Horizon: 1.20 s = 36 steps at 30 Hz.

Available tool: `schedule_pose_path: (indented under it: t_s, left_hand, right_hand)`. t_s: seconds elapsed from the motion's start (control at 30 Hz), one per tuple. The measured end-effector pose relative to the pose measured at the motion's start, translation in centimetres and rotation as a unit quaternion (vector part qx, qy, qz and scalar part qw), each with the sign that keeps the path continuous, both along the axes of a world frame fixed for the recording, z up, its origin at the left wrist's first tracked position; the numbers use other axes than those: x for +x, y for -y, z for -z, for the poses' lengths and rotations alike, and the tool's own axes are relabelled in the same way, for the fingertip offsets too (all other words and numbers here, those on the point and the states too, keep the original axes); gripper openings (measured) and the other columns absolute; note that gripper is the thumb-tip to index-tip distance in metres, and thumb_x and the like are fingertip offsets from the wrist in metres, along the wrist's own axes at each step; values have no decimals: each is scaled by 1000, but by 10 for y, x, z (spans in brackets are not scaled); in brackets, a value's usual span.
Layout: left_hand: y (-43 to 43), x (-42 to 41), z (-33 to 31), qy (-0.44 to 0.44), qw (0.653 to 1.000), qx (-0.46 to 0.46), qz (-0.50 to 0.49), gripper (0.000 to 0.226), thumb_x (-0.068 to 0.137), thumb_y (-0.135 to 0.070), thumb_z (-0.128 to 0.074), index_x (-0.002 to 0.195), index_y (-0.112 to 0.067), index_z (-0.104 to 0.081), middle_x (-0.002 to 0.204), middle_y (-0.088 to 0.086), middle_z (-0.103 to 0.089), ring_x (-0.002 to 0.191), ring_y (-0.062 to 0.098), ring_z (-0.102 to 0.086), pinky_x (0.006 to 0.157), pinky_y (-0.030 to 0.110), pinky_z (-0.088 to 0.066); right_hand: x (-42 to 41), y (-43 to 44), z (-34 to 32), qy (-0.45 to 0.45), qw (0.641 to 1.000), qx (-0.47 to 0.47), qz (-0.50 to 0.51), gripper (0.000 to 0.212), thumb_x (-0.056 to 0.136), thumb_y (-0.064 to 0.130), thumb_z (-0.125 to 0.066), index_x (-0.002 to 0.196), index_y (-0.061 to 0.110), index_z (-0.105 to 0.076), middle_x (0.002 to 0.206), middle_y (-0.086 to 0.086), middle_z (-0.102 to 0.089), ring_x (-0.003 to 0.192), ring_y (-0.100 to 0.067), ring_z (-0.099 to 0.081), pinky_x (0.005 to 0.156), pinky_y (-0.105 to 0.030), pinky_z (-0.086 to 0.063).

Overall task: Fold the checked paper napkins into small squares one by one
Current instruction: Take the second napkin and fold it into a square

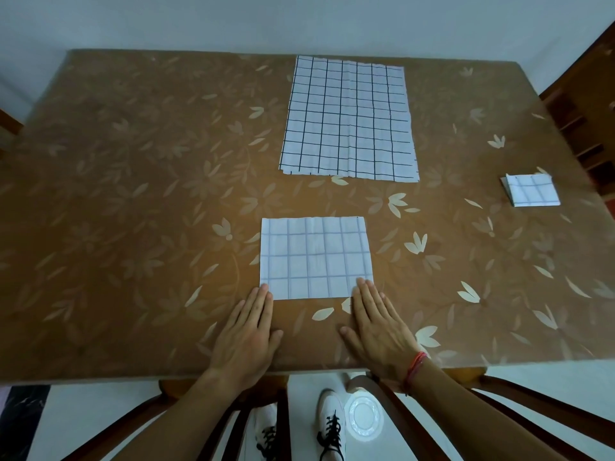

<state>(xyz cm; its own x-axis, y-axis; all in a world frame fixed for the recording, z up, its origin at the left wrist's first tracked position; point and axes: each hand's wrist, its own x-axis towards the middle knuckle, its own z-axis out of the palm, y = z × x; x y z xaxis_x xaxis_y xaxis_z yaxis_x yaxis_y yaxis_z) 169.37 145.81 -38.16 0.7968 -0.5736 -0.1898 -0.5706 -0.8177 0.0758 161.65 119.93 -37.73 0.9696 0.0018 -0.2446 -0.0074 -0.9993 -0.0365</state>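
Your left hand [248, 331] lies flat on the table [133, 194], palm down, fingers straight and close together, holding nothing; its fingertips just reach the near left corner of the half-folded napkin [316, 257]; your right hand [379, 327] lies the same way, flat and spread out with the thumb pointing inward, its fingertips resting on the napkin's near right corner; neither hand grips the paper, both only press or touch it. The half-folded napkin sits flat in front of you, near the table's front edge, its faint checks facing up; farther back, near the far edge, the stack of unfolded napkins [349, 118] lies open with dark grid lines, well apart from the one at your hands; off to your right, near the table's right edge, the small folded squares [532, 191] rest in a low pile. A red thread band [416, 366] circles your right wrist; below the table edge you can see chair backs [432, 420], your white shoes [331, 424] and a round white dish [364, 417] on the floor.
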Motion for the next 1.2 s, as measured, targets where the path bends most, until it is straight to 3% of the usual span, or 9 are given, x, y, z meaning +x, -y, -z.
schedule_pose_path:
  t_s: [0.17, 0.3, 0.4, 0.57, 0.67, 0.8, 0.97, 1.1, 1.2]
  left_hand:
    - [3, 1, -4, 3, 1000, -14, -13, 64, 99, -45, -21, 140, -1, -45, 150, 14, -40, 139, 24, -37, 115, 38, -24]
    - [14, 6, -8, -8, 999, -37, -23, 59, 98, -42, -28, 137, -3, -50, 148, 14, -42, 138, 25, -38, 110, 43, -28]
    - [24, 10, -9, -22, 998, -60, -13, 57, 99, -40, -27, 136, -3, -50, 149, 14, -42, 139, 25, -36, 109, 42, -29]
    - [31, 13, -9, -33, 997, -73, -14, 53, 98, -39, -34, 135, -6, -53, 148, 12, -44, 138, 25, -37, 105, 37, -35]
    - [30, 14, -7, -52, 993, -101, -24, 52, 100, -36, -42, 145, -10, -40, 158, 6, -26, 146, 18, -15, 112, 32, -19]
    - [28, 15, -6, -73, 989, -124, -31, 56, 102, -42, -26, 150, -14, -28, 162, 1, -10, 147, 11, 2, 113, 28, -4]
    - [29, 15, -1, -80, 988, -127, -42, 66, 97, -48, -11, 150, -14, -30, 161, 1, -13, 147, 11, 0, 114, 27, -6]
    - [30, 14, -2, -82, 986, -138, -48, 70, 94, -49, -7, 150, -14, -30, 161, 1, -13, 147, 10, 1, 114, 26, -5]
    - [29, 14, -1, -81, 985, -141, -51, 67, 95, -48, -8, 150, -15, -29, 161, -1, -12, 147, 10, 2, 114, 25, -4]
  right_hand:
    - [5, 2, -5, -10, 1000, 10, 3, 73, 101, 53, -18, 144, -3, -38, 153, -20, -34, 142, -31, -33, 113, -42, -22]
    - [16, 7, -13, -21, 996, 92, 10, 79, 97, 59, -8, 149, 3, -30, 157, -17, -28, 147, -31, -24, 120, -35, -10]
    - [25, 9, -27, 13, 980, 188, 62, 64, 98, 53, -24, 146, 12, -34, 153, -11, -33, 137, -28, -36, 116, -38, -29]
    - [55, 14, -43, 82, 918, 295, 251, 32, 96, 28, -50, 123, 12, -58, 117, -6, -58, 111, -26, -51, 91, -33, -44]
    - [74, 21, -49, 78, 862, 342, 366, 23, 94, 26, -49, 109, 13, -61, 95, 1, -63, 94, -22, -57, 76, -32, -45]
    - [92, 30, -53, 23, 818, 341, 463, 17, 89, 28, -47, 90, 15, -57, 82, 3, -60, 85, -23, -57, 76, -35, -47]
    - [103, 36, -45, -8, 784, 366, 501, 29, 85, 37, -50, 84, 13, -66, 83, -7, -70, 81, -28, -66, 81, -46, -57]
    - [108, 36, -39, -40, 761, 388, 518, 35, 86, 45, -53, 76, 13, -63, 90, -10, -70, 85, -30, -66, 82, -47, -58]
    - [114, 36, -37, -52, 750, 403, 522, 35, 88, 46, -58, 84, 11, -60, 91, -7, -65, 89, -30, -64, 82, -44, -57]
